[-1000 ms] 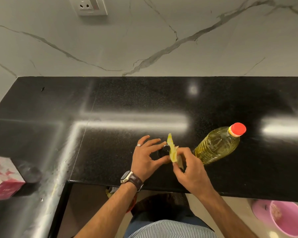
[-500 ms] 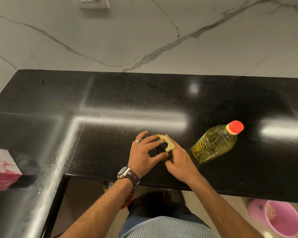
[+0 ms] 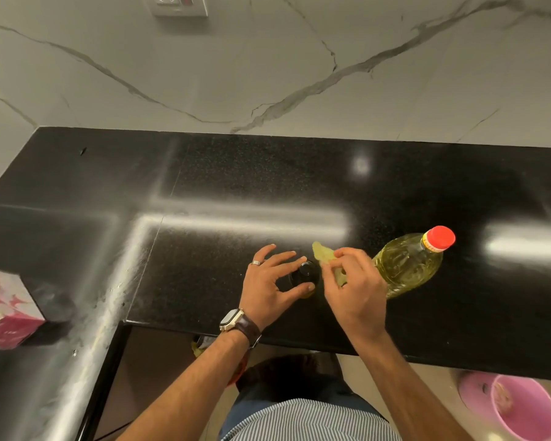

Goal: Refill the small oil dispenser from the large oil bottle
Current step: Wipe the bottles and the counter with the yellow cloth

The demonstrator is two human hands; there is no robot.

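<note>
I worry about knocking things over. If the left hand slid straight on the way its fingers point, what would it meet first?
The small dark dispenser, which the left hand already touches with thumb and fingertip. Beyond it is the right hand holding a yellow cloth.

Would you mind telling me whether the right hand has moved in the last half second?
Yes. The right hand, pinching the yellow cloth, has lifted off the small dispenser and shifted right, toward the large oil bottle.

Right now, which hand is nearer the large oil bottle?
Right. The right hand pinches a yellow cloth just left of the large oil bottle, overlapping its base in this view. The left hand is farther left, gripping the small dispenser.
</note>
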